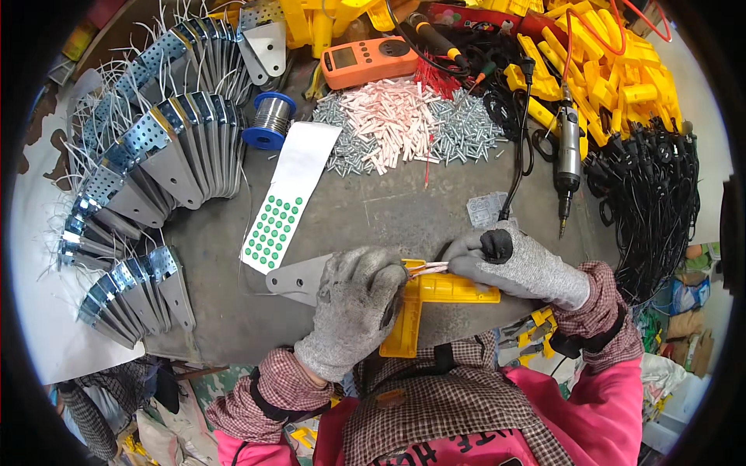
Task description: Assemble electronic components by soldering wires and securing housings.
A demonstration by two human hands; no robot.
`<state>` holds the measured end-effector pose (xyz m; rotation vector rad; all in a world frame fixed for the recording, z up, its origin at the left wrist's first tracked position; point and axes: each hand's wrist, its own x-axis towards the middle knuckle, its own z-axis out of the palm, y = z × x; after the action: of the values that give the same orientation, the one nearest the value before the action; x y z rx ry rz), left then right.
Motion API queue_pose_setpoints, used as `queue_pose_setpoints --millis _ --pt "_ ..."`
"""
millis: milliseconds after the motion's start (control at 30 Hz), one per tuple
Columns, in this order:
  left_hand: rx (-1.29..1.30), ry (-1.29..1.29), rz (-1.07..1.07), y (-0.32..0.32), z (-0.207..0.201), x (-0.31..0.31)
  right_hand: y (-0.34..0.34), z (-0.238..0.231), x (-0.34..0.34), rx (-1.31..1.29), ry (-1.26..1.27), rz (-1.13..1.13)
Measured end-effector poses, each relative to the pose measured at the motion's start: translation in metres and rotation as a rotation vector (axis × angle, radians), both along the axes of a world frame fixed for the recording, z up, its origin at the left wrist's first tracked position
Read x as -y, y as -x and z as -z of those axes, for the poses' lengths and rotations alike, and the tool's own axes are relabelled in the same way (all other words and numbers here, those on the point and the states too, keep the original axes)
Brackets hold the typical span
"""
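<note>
In a grey work glove, my left hand [353, 303] is closed around a grey metal blade plate [299, 279] and the near end of a T-shaped yellow plastic shell [404, 330]. The plate points left with its two holes showing. My right hand [517, 260], gloved too, has its fingers pinched at the pale sleeved wires [429, 268], which run over the top of the shell. A black cable [517, 175] comes down to the right hand from above. Its end is hidden by the fingers. Just above that hand lies a small clear plastic piece [486, 208].
A white sheet of green dot stickers [291, 190] lies left of centre, beside a solder spool [270, 120]. Beyond are pink-white sleeves [388, 120], screws [466, 128] and an orange meter [369, 62]. Metal plates [167, 159] line the left. A powered screwdriver [569, 151] and black cords [649, 202] are right.
</note>
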<state>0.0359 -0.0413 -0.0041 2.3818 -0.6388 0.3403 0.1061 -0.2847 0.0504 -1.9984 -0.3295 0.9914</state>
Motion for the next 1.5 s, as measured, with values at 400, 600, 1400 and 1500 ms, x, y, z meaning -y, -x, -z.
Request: queue_pose_setpoints --millis 400,600,1400,1500 --pt "-0.003 -0.177 0.003 0.006 -0.005 -0.001 -0.009 0.018 -0.003 -0.012 -0.056 -0.075" --pt "0.227 -0.351 0.028 0.019 -0.010 0.001 -0.018 0.036 -0.020 0.385 -0.087 0.062" --pt "0.250 -0.395 0.099 0.010 -0.012 0.004 -0.027 0.064 -0.005 0.691 -0.115 -0.082" --pt "0.135 -0.485 0.066 0.021 -0.022 0.008 -0.024 0.076 -0.009 0.788 -0.092 0.042"
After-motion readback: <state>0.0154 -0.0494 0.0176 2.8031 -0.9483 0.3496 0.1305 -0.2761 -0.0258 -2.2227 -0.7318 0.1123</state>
